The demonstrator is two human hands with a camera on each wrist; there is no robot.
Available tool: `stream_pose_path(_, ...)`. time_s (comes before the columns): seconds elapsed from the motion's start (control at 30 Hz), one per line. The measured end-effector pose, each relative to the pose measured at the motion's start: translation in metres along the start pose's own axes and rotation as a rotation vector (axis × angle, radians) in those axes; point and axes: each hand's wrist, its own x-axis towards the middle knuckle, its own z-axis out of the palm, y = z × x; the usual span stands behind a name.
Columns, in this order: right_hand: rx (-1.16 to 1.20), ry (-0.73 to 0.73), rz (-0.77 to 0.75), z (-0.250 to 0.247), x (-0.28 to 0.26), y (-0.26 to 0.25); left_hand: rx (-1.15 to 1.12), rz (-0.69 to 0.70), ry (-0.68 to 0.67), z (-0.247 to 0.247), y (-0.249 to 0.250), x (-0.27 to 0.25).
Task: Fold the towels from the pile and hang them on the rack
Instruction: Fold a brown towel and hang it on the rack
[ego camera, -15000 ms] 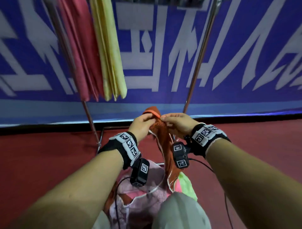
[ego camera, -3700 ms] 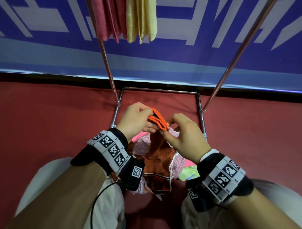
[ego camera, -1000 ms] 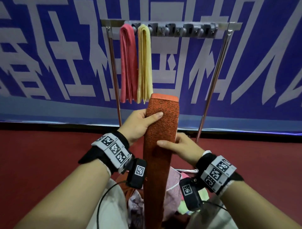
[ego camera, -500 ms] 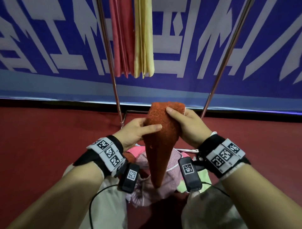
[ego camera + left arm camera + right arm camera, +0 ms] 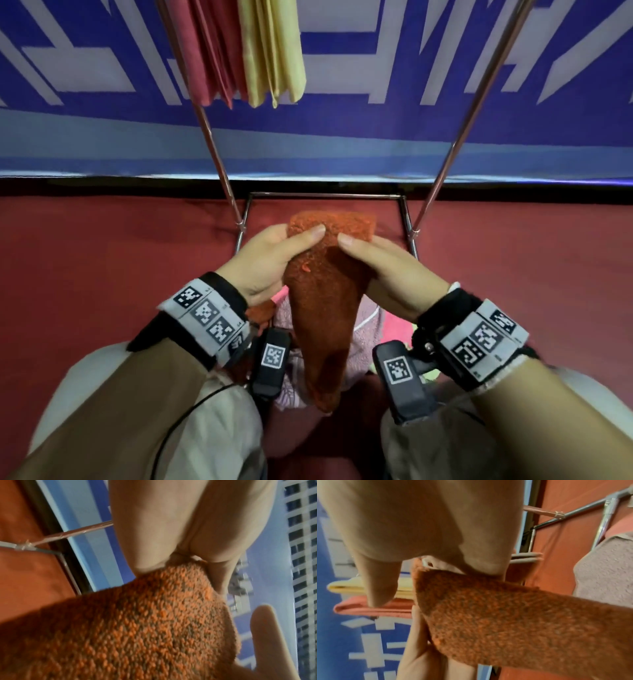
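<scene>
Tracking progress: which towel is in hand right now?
The orange towel, gripped by left hand and right hand; red towel and yellow towel hang on the rack.

Folded orange towel (image 5: 325, 298), hanging vertically.

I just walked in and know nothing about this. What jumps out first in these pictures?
The folded orange towel in the middle, gripped near its top by the left hand and the right hand, its tail dangling over a pile of towels below. Above it, a pink towel and a yellow towel hang side by side next to a metal rack pole, against a blue-and-white banner.
</scene>
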Motion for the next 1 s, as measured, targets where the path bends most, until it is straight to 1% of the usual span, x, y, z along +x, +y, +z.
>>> stream_pose_path(0.07, -0.131, -0.021, 0.046, 0.0, 0.003, 0.004, -0.121, 0.019, 0.021, 0.001, 0.002, 0.004)
stream_pose_path(0.17, -0.313, -0.042, 0.091, -0.005, 0.006, 0.011, -0.228, 0.05, 0.057, 0.004, 0.006, 0.011)
stream_pose_path(0.23, -0.344, -0.029, 0.101, -0.005, 0.01, 0.013, -0.273, 0.071, 0.064, 0.004, 0.01, 0.017)
stream_pose_path(0.3, -0.322, -0.002, 0.091, -0.001, 0.014, 0.012, -0.285, 0.088, 0.07, 0.002, 0.011, 0.022)
stream_pose_path(0.37, -0.217, 0.047, 0.075, 0.001, 0.017, 0.009, -0.216, 0.087, 0.068, 0.001, 0.008, 0.025)
stream_pose_path(0.47, -0.091, 0.134, -0.006, -0.002, 0.019, 0.0, -0.086, 0.059, 0.026, -0.001, 0.001, 0.026)
stream_pose_path(0.53, -0.092, 0.164, -0.066, -0.004, 0.019, -0.004, 0.01, 0.046, -0.008, -0.003, -0.005, 0.026)
stream_pose_path(0.67, -0.144, 0.236, -0.15, -0.005, 0.021, -0.005, 0.149, 0.043, -0.01, -0.009, -0.011, 0.029)
stream_pose_path(0.73, -0.151, 0.269, -0.165, -0.009, 0.022, -0.007, 0.213, 0.012, -0.023, -0.012, -0.015, 0.03)
stream_pose_path(0.8, -0.128, 0.289, -0.146, -0.014, 0.023, -0.009, 0.253, 0.014, -0.012, -0.013, -0.016, 0.03)
stream_pose_path(0.87, -0.058, 0.253, -0.123, -0.018, 0.022, -0.009, 0.241, 0.044, -0.006, -0.013, -0.016, 0.031)
stream_pose_path(0.93, -0.003, 0.168, -0.079, -0.018, 0.02, -0.009, 0.174, 0.078, -0.044, -0.011, -0.014, 0.029)
stream_pose_path(1.0, -0.004, 0.081, -0.006, -0.017, 0.019, -0.007, 0.082, 0.085, -0.076, -0.009, -0.011, 0.027)
